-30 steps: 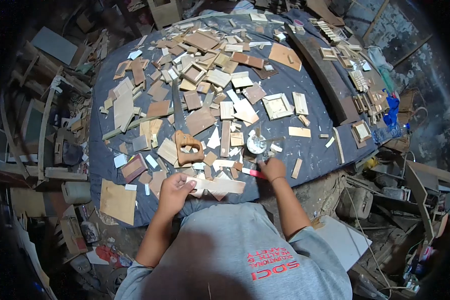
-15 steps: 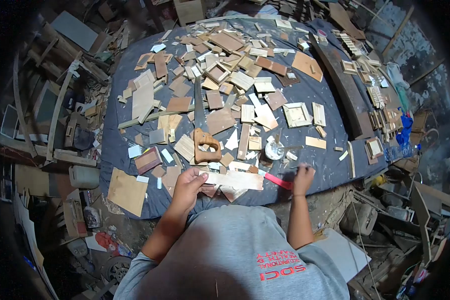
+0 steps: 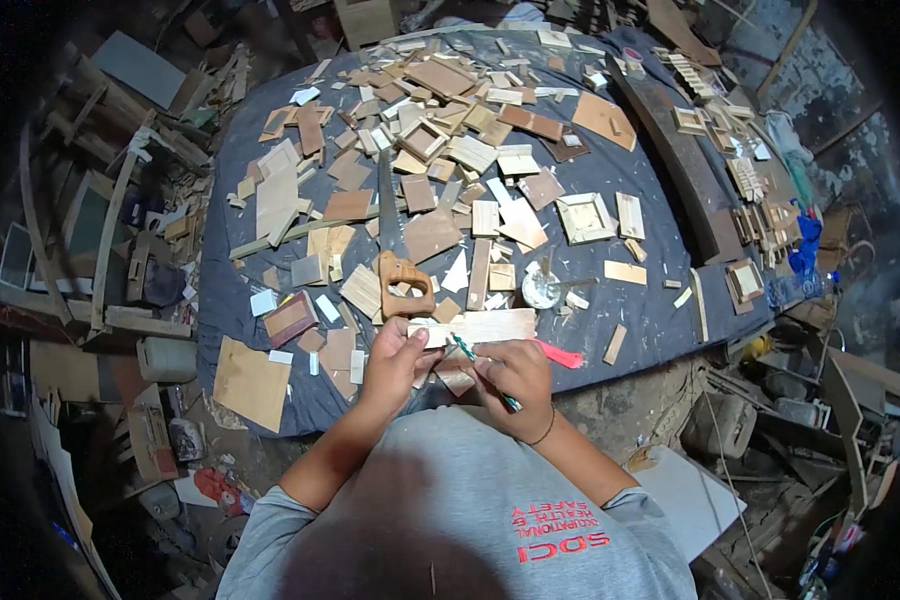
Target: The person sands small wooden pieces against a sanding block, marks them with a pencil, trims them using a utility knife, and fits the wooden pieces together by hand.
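My left hand [image 3: 394, 362] grips the left end of a light wooden strip [image 3: 495, 326], thumb on top, near the front edge of the table. In my right hand [image 3: 515, 380] is a thin teal pen [image 3: 464, 348], its tip touching or just over the strip close to my left fingers. A handsaw [image 3: 406, 287] with a wooden handle lies just beyond the strip. Right of the saw stands a white-smeared round container [image 3: 541, 289] with a stick in it. A red-pink strip [image 3: 560, 354] rests to the right of my right hand.
Many wood scraps and small frames [image 3: 585, 218] cover the dark cloth [image 3: 638, 322]. A long dark beam [image 3: 670, 165] runs along the right side. One plywood sheet [image 3: 251, 384] lies at the front left. Blue cloth [image 3: 806, 245] hangs at the right edge.
My right hand has come back from the right side of the table to the wooden strip, now with the pen in its fingers. The left hand keeps its hold on the strip.
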The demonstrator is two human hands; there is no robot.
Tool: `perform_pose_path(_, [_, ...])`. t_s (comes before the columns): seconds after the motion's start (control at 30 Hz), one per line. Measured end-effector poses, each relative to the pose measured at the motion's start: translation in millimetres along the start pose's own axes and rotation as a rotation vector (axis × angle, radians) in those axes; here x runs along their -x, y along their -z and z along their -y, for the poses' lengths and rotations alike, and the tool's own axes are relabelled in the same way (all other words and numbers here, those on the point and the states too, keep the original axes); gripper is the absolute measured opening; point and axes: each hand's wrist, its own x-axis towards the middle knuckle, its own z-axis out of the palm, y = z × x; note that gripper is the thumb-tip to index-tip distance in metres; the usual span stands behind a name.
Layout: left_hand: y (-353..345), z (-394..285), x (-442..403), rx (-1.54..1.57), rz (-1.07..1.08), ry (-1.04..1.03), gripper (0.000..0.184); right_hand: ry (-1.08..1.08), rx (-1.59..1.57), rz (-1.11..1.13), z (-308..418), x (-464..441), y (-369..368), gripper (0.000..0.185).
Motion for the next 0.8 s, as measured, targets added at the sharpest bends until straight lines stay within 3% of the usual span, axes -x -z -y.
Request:
perform_pose_path(0.53, [-0.8,12.8,9.7,-0.015,0.044,-0.131,0.005,0.01,-0.035,0.048,1.7,4.1,-6.2,0.02])
perform_pose_path(0.6, [-4.6,8.3,10.9,0.043,-0.033,-0.126,0.005,0.041,-0.124,0.205,3.9,6.2,-3.9,0.02])
perform_pose_path(0.73, [-6.5,-6.1,7.2,-0.021,-0.009,-0.258,0.007,0.038,-0.204,0.278,12.2,7.8,0.9,0.017])
perform_pose_path(0.8, [-2.5,-4.1,8.9,-0.015,-0.014,-0.24,0.007,0.02,-0.239,0.207,16.0,-1.2,6.8,0.016])
